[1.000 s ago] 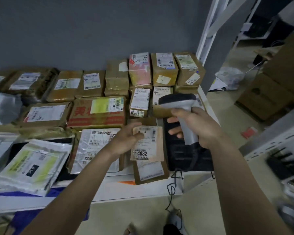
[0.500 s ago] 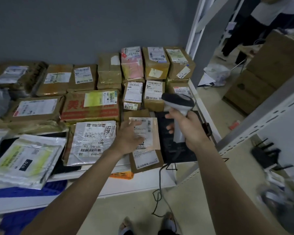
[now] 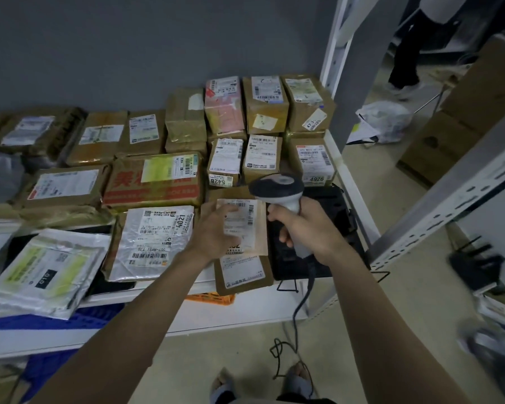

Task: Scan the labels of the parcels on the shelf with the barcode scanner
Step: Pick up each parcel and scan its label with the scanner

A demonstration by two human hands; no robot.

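Two hands work at the front of the shelf [image 3: 274, 309]. The right hand [image 3: 309, 228] has its fingers curled round the grip of the barcode scanner [image 3: 277, 188], whose dark head points toward twelve o'clock, with its cable [image 3: 299, 304] hanging down toward the floor. At nine o'clock from the scanner, just beside it, lies a brown parcel [image 3: 245, 275] with a long label [image 3: 251, 220]; the left hand [image 3: 213, 231] rests on that label with its fingers nearly straight. Beneath the right hand sits a black tray [image 3: 336, 205]. At nine o'clock from the left hand lies a silver bag [image 3: 149, 243] marked 4021. Toward twelve o'clock, rows of cardboard boxes [image 3: 266, 112] stand against the grey wall [image 3: 129, 48]. At three o'clock a white rack post [image 3: 449, 193] rises.
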